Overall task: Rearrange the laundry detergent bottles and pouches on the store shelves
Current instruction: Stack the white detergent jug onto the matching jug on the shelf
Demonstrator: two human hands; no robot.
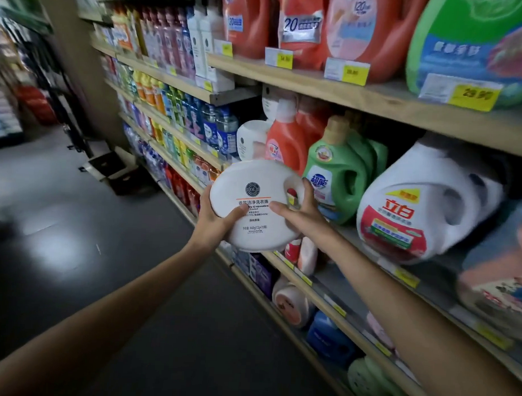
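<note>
I hold a white oval laundry-capsule tub [254, 194] in front of the middle shelf [355, 245], its printed lid facing me. My left hand [214, 218] grips its lower left edge, thumb on the label. My right hand [305, 212] clasps its right side, fingers through the handle. On the shelf behind stand another white tub [251, 138], an orange bottle [285, 139], a green bottle [333, 173] and a large white jug [425, 203] leaning left.
The upper shelf [361, 94] carries orange bottles [245, 19], an orange pouch [301, 24] and a green jug [478, 42] behind yellow price tags. Lower shelves hold more bottles [329, 338]. An open cardboard box [113, 169] sits on the dark aisle floor to the left.
</note>
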